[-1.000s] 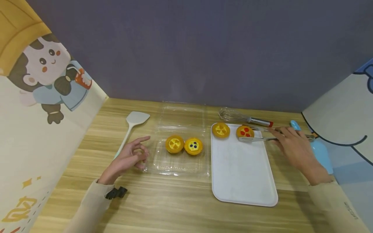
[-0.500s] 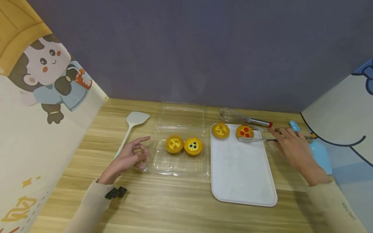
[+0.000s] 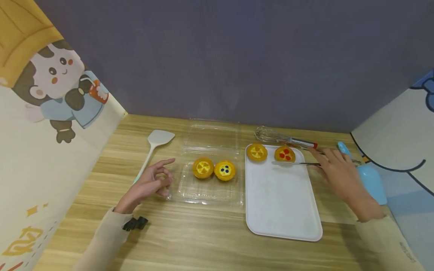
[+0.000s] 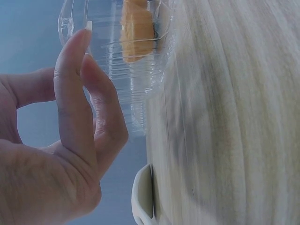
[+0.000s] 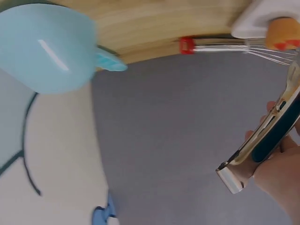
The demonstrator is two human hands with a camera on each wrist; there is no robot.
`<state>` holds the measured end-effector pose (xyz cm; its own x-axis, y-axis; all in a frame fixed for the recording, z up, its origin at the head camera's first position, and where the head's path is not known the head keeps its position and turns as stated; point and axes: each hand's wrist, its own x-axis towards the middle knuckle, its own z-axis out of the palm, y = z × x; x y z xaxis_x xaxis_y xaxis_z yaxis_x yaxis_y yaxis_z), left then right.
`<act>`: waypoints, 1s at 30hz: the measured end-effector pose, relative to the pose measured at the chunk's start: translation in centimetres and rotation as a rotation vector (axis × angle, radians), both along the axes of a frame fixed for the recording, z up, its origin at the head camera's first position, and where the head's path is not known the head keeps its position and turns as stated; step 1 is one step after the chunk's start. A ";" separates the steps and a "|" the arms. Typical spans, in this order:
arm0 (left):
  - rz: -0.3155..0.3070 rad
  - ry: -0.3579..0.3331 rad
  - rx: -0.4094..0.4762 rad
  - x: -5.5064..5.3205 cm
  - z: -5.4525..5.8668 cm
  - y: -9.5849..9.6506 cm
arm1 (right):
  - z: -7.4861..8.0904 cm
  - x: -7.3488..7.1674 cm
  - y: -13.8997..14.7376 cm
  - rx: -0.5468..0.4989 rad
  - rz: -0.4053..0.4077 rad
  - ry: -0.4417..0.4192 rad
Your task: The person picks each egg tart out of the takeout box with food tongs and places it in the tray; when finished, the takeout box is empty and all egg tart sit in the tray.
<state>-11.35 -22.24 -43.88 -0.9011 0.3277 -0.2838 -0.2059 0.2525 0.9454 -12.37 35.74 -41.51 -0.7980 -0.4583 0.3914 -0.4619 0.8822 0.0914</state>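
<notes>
My right hand (image 3: 342, 178) grips metal tongs (image 5: 269, 131) with dark teal handle panels. Their arms reach left over the white tray (image 3: 283, 207), one on each side of the red-topped tart (image 3: 285, 154) in the head view. A tart with yellow wedges (image 3: 256, 152) sits in the tray's far left corner. My left hand (image 3: 150, 182) holds nothing, its index finger stretched out and the others loosely bent, beside the clear plastic box (image 3: 190, 192). Inside that lidded box, its lid folded back, lie a wedge-patterned tart (image 3: 203, 168) and a blue-dotted tart (image 3: 225, 170), side by side.
A whisk (image 3: 285, 138) lies behind the tray. The white spatula (image 3: 159, 138) is behind my left hand. To the right of my right hand is a light blue kitchen tool (image 3: 373, 184) with a broad end. Walls bound the table behind and at both sides.
The tongs have turned in my right hand, so the nearer arm now shows edge-on, its tip slightly further left. My left hand and the tarts have stayed put.
</notes>
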 end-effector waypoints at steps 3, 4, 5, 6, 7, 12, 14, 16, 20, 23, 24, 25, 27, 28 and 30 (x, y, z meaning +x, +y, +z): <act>-0.008 0.007 -0.004 0.0 0.0 0.0 | 0.8 0.4 -1.5 0.011 0.010 -0.017; -0.010 0.009 -0.005 -0.1 0.0 0.0 | 1.1 0.4 -2.1 0.013 0.021 -0.014; -0.012 0.012 -0.006 -0.1 0.0 -0.1 | 1.4 0.4 -2.7 0.018 0.034 -0.005; -0.013 0.014 -0.006 -0.1 0.0 -0.1 | 1.7 0.4 -3.3 0.023 0.049 0.006; -0.013 0.015 -0.006 -0.1 0.0 -0.1 | 2.0 0.4 -3.9 0.025 0.064 0.015; -0.009 0.010 -0.007 -0.1 0.0 0.0 | 3.1 0.1 -7.0 0.023 0.147 0.018; -0.006 0.005 -0.009 0.0 0.0 0.0 | 3.4 0.1 -8.1 0.019 0.176 0.006; -0.002 0.005 -0.014 0.0 -0.1 0.0 | 3.4 0.0 -9.1 0.033 0.196 0.001; 0.003 0.009 -0.025 0.0 -0.2 0.1 | 3.6 -0.3 -11.1 0.082 0.237 0.003; 0.006 0.011 -0.029 0.0 -0.2 0.1 | 3.7 -0.4 -12.5 0.113 0.254 -0.018; 0.007 0.012 -0.027 0.0 -0.2 0.1 | 3.7 -0.5 -13.0 0.123 0.259 -0.028; 0.008 0.013 -0.027 0.1 -0.2 0.1 | 3.7 -0.5 -13.4 0.136 0.260 -0.037; 0.007 0.017 -0.024 0.1 -0.2 0.1 | 3.7 -0.4 -14.2 0.152 0.264 -0.059; 0.005 0.019 -0.023 0.1 -0.2 0.1 | 3.7 -0.3 -14.5 0.164 0.265 -0.067; 0.002 0.024 -0.018 0.1 -0.1 0.1 | 3.7 -0.3 -15.0 0.188 0.272 -0.075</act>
<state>-11.28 -22.15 -43.99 -0.9083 0.3207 -0.2685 -0.1842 0.2695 0.9452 -12.64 20.72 -37.79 -0.6599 -0.7171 0.2241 -0.6898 0.6965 0.1976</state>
